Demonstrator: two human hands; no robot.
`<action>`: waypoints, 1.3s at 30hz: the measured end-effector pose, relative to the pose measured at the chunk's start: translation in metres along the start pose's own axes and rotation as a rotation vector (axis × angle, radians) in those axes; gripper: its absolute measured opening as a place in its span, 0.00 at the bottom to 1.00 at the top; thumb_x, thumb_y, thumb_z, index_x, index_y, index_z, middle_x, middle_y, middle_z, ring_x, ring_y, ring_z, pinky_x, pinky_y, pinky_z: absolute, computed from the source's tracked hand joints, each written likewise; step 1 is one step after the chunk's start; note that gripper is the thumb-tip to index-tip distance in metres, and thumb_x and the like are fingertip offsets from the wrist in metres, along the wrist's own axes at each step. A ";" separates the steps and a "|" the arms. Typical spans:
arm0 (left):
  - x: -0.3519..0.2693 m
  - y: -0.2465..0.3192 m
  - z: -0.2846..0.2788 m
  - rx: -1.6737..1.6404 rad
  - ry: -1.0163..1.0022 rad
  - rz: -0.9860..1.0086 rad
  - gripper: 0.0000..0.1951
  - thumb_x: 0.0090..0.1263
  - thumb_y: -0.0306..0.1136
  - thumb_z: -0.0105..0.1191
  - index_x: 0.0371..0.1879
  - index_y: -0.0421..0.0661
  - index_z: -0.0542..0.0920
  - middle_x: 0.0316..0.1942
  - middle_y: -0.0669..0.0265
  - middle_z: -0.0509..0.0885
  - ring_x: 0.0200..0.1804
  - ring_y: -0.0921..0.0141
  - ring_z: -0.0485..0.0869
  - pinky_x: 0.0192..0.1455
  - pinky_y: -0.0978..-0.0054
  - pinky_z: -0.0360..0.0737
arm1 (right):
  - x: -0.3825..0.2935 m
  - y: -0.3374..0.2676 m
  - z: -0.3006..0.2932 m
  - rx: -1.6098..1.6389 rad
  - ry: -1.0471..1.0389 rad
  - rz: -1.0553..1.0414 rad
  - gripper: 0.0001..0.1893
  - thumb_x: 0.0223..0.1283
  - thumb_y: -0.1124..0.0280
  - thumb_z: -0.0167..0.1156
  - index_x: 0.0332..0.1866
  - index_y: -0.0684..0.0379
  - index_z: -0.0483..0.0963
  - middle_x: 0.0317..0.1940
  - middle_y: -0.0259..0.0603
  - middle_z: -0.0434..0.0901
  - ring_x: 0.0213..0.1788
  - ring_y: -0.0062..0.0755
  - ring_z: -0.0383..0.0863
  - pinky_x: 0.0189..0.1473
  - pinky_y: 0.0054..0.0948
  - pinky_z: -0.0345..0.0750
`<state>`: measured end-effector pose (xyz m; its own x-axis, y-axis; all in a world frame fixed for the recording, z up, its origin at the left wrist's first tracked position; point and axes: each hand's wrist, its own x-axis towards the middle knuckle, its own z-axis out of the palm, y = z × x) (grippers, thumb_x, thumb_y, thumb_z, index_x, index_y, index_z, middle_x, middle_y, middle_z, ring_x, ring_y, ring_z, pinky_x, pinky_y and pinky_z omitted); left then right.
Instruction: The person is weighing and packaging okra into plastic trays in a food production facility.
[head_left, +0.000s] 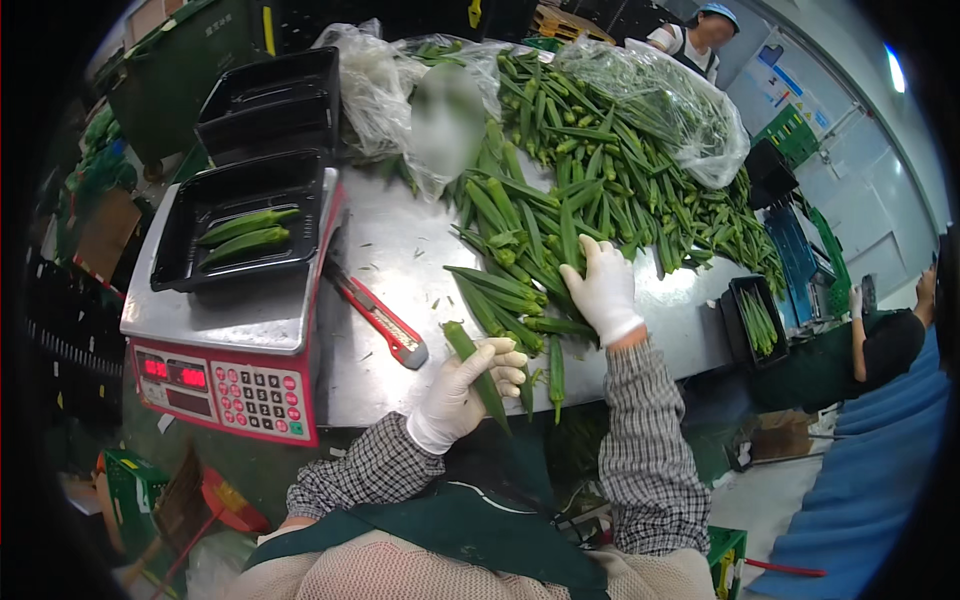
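Note:
My left hand, in a white glove, holds one okra pod at the metal table's near edge. My gloved right hand reaches into the near side of a large okra heap, fingers touching pods; whether it grips one I cannot tell. Several loose pods lie between the hands. To the left, a black plastic tray with two okra pods rests on the plate of a red and silver digital scale. A red utility knife lies between scale and okra.
Empty black trays stand behind the scale. Clear plastic bags border the heap. Another okra-filled tray is at the right end. One person stands beyond the table, another at the far right.

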<state>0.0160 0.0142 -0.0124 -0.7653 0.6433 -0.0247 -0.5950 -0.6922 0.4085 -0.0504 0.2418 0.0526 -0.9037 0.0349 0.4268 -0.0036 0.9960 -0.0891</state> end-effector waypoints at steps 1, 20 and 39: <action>0.000 0.001 0.002 0.001 -0.008 0.007 0.16 0.73 0.38 0.44 0.52 0.39 0.72 0.45 0.54 0.80 0.43 0.66 0.81 0.44 0.70 0.80 | 0.009 0.007 0.003 -0.072 -0.053 0.034 0.19 0.51 0.64 0.61 0.48 0.61 0.74 0.39 0.49 0.79 0.43 0.47 0.77 0.44 0.42 0.72; -0.006 0.015 0.022 0.216 -0.337 -0.474 0.24 0.72 0.43 0.45 0.57 0.34 0.66 0.46 0.53 0.79 0.44 0.64 0.82 0.43 0.71 0.82 | -0.059 -0.040 -0.086 1.122 -0.670 0.168 0.12 0.66 0.67 0.51 0.43 0.65 0.76 0.32 0.34 0.78 0.34 0.18 0.75 0.41 0.21 0.73; -0.006 0.011 0.011 -0.203 -0.170 -0.340 0.22 0.70 0.38 0.49 0.58 0.40 0.66 0.47 0.55 0.78 0.49 0.64 0.80 0.50 0.65 0.80 | -0.065 -0.046 -0.070 0.616 -0.040 -0.386 0.11 0.51 0.82 0.58 0.41 0.62 0.74 0.37 0.44 0.78 0.38 0.36 0.79 0.42 0.27 0.76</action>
<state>0.0167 0.0064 0.0024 -0.4757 0.8790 0.0309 -0.8558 -0.4707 0.2144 0.0387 0.1996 0.0916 -0.8043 -0.3245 0.4978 -0.5550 0.7094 -0.4343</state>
